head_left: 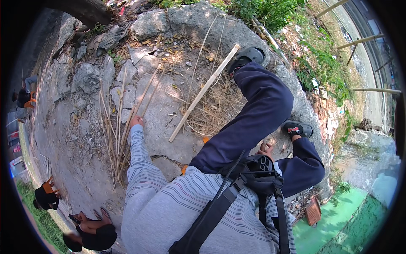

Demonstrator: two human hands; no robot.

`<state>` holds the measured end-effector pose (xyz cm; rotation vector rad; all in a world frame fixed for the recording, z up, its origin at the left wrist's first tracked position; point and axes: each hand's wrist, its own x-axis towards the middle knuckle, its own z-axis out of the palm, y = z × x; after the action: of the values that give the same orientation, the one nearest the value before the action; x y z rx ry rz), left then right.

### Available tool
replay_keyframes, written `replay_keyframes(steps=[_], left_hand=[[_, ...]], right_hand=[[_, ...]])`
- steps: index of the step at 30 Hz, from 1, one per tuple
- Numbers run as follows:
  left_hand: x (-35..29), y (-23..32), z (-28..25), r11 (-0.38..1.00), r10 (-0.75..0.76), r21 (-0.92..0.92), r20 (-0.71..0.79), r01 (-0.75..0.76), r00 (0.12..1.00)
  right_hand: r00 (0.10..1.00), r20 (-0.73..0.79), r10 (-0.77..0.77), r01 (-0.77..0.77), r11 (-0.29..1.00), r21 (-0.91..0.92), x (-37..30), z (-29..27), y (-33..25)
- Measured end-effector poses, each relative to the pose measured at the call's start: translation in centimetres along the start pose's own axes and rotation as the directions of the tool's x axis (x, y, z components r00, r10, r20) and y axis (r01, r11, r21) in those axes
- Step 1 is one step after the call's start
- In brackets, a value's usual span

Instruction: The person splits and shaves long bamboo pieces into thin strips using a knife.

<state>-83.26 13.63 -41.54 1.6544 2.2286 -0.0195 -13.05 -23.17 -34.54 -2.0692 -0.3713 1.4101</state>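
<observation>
A person sits on cracked concrete ground [84, 139]. The left hand [136, 122] reaches out to a bundle of thin bamboo strips [116, 127] lying on the ground, fingers touching them; whether they grip is unclear. The right hand [265, 148], beside the knee, is mostly hidden.

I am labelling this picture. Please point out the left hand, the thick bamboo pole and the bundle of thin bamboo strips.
left hand [136, 122]: head view, on the back of the hand.
thick bamboo pole [203, 94]: head view, on the middle of its length.
thin bamboo strips [115, 139]: head view, on the bundle's middle.
</observation>
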Motion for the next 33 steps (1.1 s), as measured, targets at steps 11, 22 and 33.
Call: replay_keyframes(steps=[11,22,33], left_hand=[[-2.6,12.3,-7.8,0.746,0.287,-0.665,0.276,-0.033,0.917],[-5.1,32.2,-23.6,0.269,0.603,-0.931,-0.035,-0.245,0.797],[-13.1,52.7,-41.7,-0.280,0.631,-0.691,-0.656,-0.666,0.415]], right_hand=[[0.991,0.044,-0.125,0.126,0.992,-0.004,1.4,-0.7,0.9],[0.992,-0.118,-0.037,0.003,0.962,-0.275,-2.9,0.6,-7.4],[0.979,-0.205,0.012,-0.045,0.987,-0.157,-5.1,-0.1,-8.2]])
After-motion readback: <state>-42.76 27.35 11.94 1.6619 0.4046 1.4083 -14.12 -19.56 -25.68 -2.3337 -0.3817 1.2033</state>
